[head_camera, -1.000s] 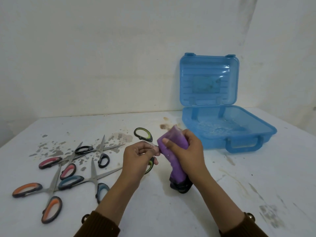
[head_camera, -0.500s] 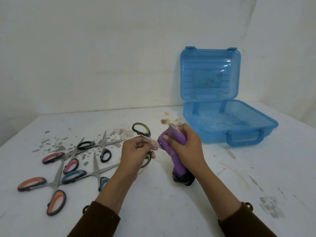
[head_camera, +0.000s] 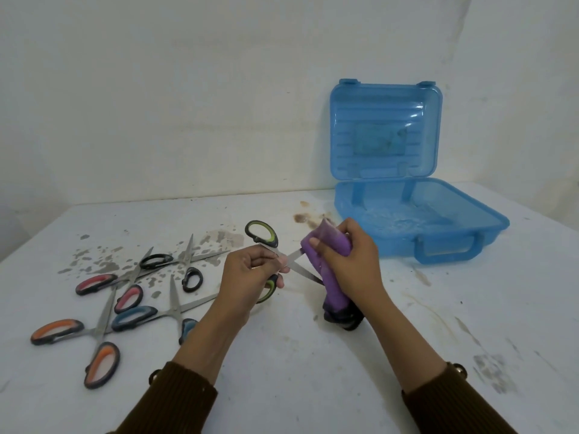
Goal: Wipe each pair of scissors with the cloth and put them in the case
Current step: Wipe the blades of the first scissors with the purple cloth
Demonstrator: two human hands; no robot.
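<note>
My left hand pinches the green-handled scissors near the pivot, blades spread open. My right hand grips a purple cloth folded around the blade tips; the cloth's dark lower end touches the table. Several other scissors lie at the left: an orange-handled pair, a pink-handled pair, a blue-handled pair and a black-handled pair. The blue plastic case stands open at the back right, nothing visible inside its tray.
The white table is stained and speckled, with brown marks near the case. A pale wall rises close behind. The case lid stands upright against it.
The cloth has slid outward along the blades, so more bare steel shows between my hands. The scissors' blades now look spread apart.
</note>
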